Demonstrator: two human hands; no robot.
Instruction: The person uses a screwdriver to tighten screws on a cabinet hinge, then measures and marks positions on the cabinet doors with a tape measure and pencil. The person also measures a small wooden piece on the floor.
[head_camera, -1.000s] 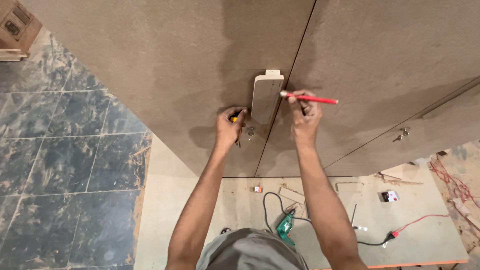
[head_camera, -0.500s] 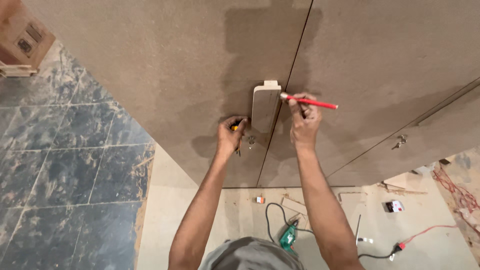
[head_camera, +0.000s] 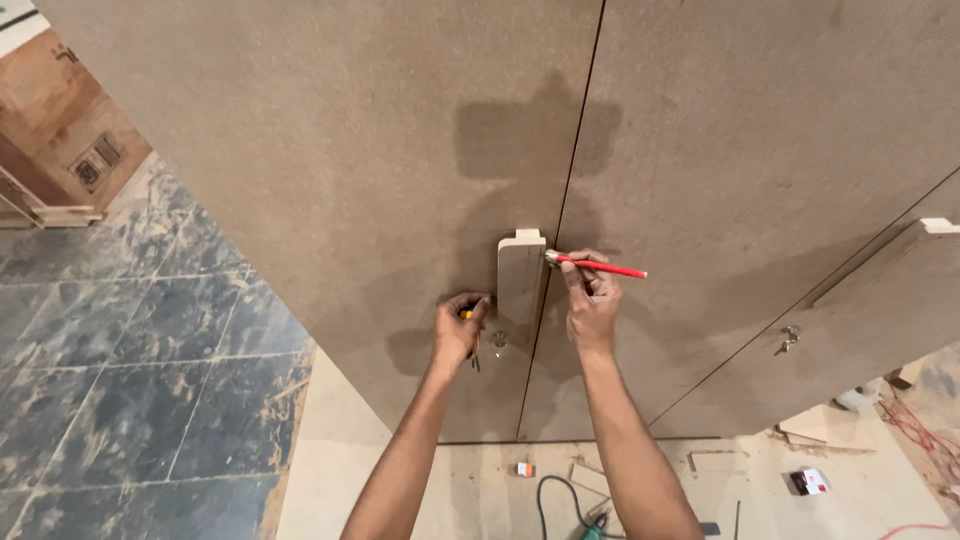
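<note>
A small pale wooden block (head_camera: 521, 276) is pressed upright against a brown cabinet door (head_camera: 380, 180), beside the seam between two doors. My right hand (head_camera: 590, 300) grips a red pencil (head_camera: 598, 266) whose tip touches the block's right edge near its top. My left hand (head_camera: 459, 332) rests just left of the block's lower end, fingers closed around a small yellow-and-black tool (head_camera: 468, 340). A small metal fitting (head_camera: 499, 343) sits on the door below the block.
A second brown door (head_camera: 760, 170) stands to the right, and another with a metal knob (head_camera: 789, 338) further right. Pale boards on the floor (head_camera: 480, 480) carry wood offcuts, a black cable, a green tool (head_camera: 595, 527) and small boxes. Blue tiled floor (head_camera: 130, 380) lies left.
The view has shifted so that the doors fill more of it. Both hands stay at the block; the pencil tip remains at the block's right edge.
</note>
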